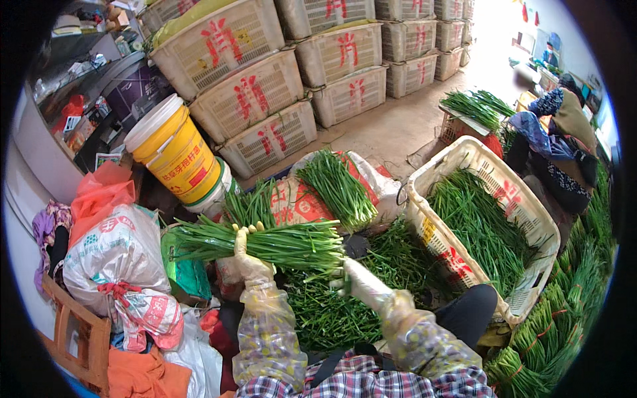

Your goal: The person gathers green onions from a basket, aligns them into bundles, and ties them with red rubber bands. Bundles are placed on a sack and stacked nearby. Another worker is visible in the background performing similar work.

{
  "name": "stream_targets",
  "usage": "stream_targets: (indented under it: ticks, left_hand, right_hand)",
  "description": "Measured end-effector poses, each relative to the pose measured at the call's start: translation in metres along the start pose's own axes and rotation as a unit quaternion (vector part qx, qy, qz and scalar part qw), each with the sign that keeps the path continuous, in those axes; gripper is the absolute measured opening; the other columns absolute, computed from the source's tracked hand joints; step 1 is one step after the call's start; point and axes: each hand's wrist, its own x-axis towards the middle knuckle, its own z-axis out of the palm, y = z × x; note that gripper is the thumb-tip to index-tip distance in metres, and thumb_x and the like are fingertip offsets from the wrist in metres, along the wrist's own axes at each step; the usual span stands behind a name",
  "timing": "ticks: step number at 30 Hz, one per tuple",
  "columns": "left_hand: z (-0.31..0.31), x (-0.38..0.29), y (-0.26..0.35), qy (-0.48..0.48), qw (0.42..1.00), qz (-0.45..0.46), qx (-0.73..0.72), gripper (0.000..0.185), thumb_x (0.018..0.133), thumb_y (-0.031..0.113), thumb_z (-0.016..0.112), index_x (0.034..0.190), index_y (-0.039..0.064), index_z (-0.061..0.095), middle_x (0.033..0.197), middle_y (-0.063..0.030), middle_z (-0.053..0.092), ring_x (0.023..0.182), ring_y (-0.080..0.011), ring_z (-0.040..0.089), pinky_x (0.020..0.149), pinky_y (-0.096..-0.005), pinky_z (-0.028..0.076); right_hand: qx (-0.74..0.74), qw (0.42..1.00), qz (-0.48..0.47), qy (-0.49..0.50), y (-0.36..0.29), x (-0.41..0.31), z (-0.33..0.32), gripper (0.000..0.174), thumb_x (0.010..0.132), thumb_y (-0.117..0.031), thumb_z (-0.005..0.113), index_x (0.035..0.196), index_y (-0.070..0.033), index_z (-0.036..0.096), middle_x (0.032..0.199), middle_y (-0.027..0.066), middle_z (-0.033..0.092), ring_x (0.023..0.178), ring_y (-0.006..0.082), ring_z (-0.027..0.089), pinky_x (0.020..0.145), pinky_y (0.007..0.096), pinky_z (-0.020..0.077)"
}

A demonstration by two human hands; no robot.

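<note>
My left hand (247, 254), in a pale glove, is closed around a thick bunch of garlic chives (293, 244). The bunch lies level, dark leaf tips to the left and pale stem ends to the right. At those stem ends is my right hand (359, 279), also gloved; motion blurs its fingers, so its grip is unclear. Another chive bundle (338, 189) rests on a red and white woven sack (293, 201) just beyond. Below both hands, loose chive leaves (333, 311) form a heap in front of my lap.
On the right stands a white plastic crate (415, 199) holding loose chives, with tied bundles (537, 333) beside it. Stacked crates (268, 134) line the back. A yellow bucket (179, 154), filled sacks (117, 253) and a wooden chair (82, 331) are at left. Another person (562, 144) bends over at right.
</note>
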Motion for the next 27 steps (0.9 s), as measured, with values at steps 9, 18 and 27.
stream_targets:
  ticks: [9, 18, 27]
  left_hand:
    - [-0.02, 0.005, -0.003, -0.076, 0.995, 0.015, -0.07, 0.02, 0.096, 0.01, 0.059, 0.116, 0.01, 0.058, 0.088, -0.0007, 0.059, 0.087, -0.0179, 0.061, 0.102, -0.0463, 0.05]
    - [-0.018, -0.025, -0.011, -0.187, 0.967, -0.097, -0.145, 0.017, 0.098, 0.018, 0.059, 0.114, 0.012, 0.063, 0.091, 0.0023, 0.059, 0.095, -0.0167, 0.06, 0.114, -0.0477, 0.04]
    - [-0.016, -0.042, -0.001, -0.269, 0.95, -0.148, 0.054, 0.024, 0.091, 0.02, 0.069, 0.112, 0.012, 0.06, 0.133, -0.0134, 0.057, 0.123, -0.0318, 0.057, 0.11, -0.0559, 0.042]
  right_hand:
    - [-0.167, 0.983, -0.056, -0.043, 0.004, -0.032, 0.008, 0.02, 0.098, -0.02, 0.058, 0.108, -0.006, 0.068, 0.07, -0.0071, 0.05, 0.057, 0.0044, 0.038, 0.051, 0.0217, 0.0305]
    - [-0.09, 0.988, -0.124, 0.008, -0.022, -0.023, -0.029, 0.042, 0.099, -0.029, 0.057, 0.132, -0.003, 0.054, 0.111, 0.0031, 0.064, 0.09, 0.0094, 0.057, 0.075, 0.0246, 0.0473]
    - [-0.296, 0.911, -0.203, 0.202, -0.015, 0.006, -0.02, 0.055, 0.094, -0.039, 0.064, 0.133, -0.002, 0.052, 0.123, 0.0194, 0.065, 0.115, 0.0319, 0.061, 0.1, 0.0378, 0.0446]
